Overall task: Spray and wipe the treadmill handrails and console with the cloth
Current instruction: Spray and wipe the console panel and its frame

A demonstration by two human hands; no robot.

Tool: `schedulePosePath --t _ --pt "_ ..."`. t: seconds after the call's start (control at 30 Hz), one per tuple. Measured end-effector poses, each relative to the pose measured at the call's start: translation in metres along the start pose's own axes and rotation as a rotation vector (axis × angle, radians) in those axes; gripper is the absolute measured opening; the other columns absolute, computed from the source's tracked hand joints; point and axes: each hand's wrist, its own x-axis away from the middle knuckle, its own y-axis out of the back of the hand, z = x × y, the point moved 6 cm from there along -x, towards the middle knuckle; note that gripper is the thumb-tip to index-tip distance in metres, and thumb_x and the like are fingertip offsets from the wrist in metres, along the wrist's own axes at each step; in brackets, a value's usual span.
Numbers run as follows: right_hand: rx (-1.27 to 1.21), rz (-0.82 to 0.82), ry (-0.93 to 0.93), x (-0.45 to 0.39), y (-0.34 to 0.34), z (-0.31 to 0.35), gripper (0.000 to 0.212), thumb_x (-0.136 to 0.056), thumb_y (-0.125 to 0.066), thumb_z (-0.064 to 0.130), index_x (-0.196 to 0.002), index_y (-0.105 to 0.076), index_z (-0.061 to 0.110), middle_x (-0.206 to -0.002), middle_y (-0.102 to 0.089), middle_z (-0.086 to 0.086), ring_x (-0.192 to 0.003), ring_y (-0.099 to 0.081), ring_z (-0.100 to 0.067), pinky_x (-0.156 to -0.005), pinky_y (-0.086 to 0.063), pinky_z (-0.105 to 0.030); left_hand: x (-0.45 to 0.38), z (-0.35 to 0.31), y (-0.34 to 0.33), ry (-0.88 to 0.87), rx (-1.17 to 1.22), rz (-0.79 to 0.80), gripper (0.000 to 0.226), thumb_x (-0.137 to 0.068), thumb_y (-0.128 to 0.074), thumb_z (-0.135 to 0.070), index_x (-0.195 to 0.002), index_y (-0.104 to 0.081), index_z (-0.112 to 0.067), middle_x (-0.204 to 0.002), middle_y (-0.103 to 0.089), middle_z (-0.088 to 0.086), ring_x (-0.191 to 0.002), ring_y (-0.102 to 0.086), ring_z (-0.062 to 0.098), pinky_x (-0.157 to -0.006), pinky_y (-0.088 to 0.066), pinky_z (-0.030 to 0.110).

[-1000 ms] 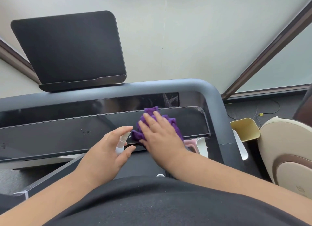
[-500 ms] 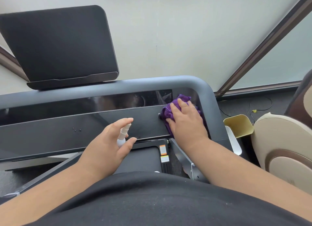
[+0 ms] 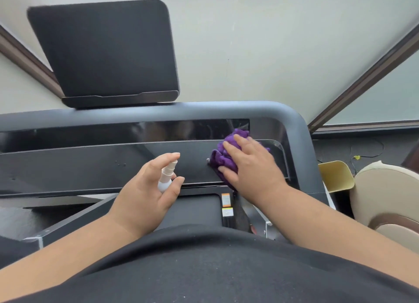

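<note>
The crumpled purple cloth (image 3: 223,157) lies at the right end of the long glossy black console panel (image 3: 90,166), under the flat right hand (image 3: 249,164). Unwiped panel runs toward nine o'clock. The left hand (image 3: 145,191) grips a small white spray bottle (image 3: 166,177).

the treadmill console (image 3: 95,164), a long dark glossy panel, spans the frame under a grey rounded handrail (image 3: 226,110). a bunched purple cloth (image 3: 223,157) lies on the console's right end, pressed flat by the right hand (image 3: 251,166). a black tablet holder (image 3: 106,53) stands tilted on the rail's top, left of centre. below the console the dark belt deck (image 3: 192,210) carries two small warning labels (image 3: 226,205) near its right edge.
</note>
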Motion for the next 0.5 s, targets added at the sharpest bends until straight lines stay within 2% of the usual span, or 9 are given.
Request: schedulePosePath --t 0.13,0.27,0.33,0.4,0.43,0.5 --pt "0.088 0.052 -0.040 -0.006 -0.010 0.026 0.075 -0.089 -0.045 0.066 -0.149 -0.039 0.022 -0.156 -0.034 -0.012 -0.143 -0.025 -0.040 -0.118 -0.022 -0.051 0.016 0.016 0.024 0.069 0.043 -0.102 0.047 -0.090 -0.056 -0.043 -0.134 -0.037 -0.049 -0.100 -0.059 -0.001 -0.081 -0.061 0.013 -0.079 -0.049 0.036" --pt "0.136 0.107 0.111 -0.028 -0.030 0.094 0.079 -0.092 -0.037 0.066 -0.153 -0.026 0.017 -0.160 -0.023 -0.015 -0.144 -0.015 -0.045 -0.118 -0.017 -0.055 0.029 0.024 0.033 0.074 0.021 -0.153 0.045 -0.094 -0.055 -0.044 -0.135 -0.037 -0.043 -0.100 -0.058 0.002 -0.085 -0.060 0.014 -0.080 -0.048 0.035" --pt "0.130 0.131 0.176 -0.040 -0.037 0.124 0.079 -0.094 -0.038 0.064 -0.154 -0.023 0.015 -0.160 -0.019 -0.015 -0.145 -0.011 -0.046 -0.118 -0.016 -0.056 0.034 0.027 0.034 0.089 0.013 -0.148 0.047 -0.094 -0.059 -0.043 -0.136 -0.038 -0.040 -0.102 -0.058 -0.001 -0.087 -0.061 0.009 -0.084 -0.048 0.029" --pt "0.134 0.148 0.212 -0.048 -0.040 0.138 0.079 -0.094 -0.039 0.063 -0.154 -0.021 0.015 -0.161 -0.017 -0.014 -0.146 -0.010 -0.045 -0.118 -0.015 -0.055 0.039 0.028 0.036 0.101 -0.006 -0.146 0.046 -0.093 -0.059 -0.044 -0.134 -0.039 -0.045 -0.107 -0.057 -0.010 -0.090 -0.060 0.000 -0.085 -0.043 0.013" --pt "0.130 0.147 0.227 -0.049 -0.040 0.138 0.079 -0.094 -0.039 0.064 -0.154 -0.022 0.016 -0.161 -0.018 -0.014 -0.146 -0.012 -0.044 -0.118 -0.016 -0.054 0.040 0.029 0.037 0.108 -0.019 -0.148 0.046 -0.093 -0.058 -0.047 -0.133 -0.038 -0.047 -0.109 -0.056 -0.014 -0.092 -0.059 -0.003 -0.084 -0.040 0.007" --pt "0.106 0.125 0.247 -0.045 -0.034 0.127 0.078 -0.090 -0.044 0.066 -0.152 -0.029 0.020 -0.159 -0.026 -0.012 -0.144 -0.020 -0.041 -0.117 -0.022 -0.052 0.042 0.031 0.039 0.125 -0.039 -0.148 0.047 -0.094 -0.057 -0.051 -0.135 -0.035 -0.047 -0.113 -0.053 -0.018 -0.094 -0.059 -0.003 -0.083 -0.038 0.003"
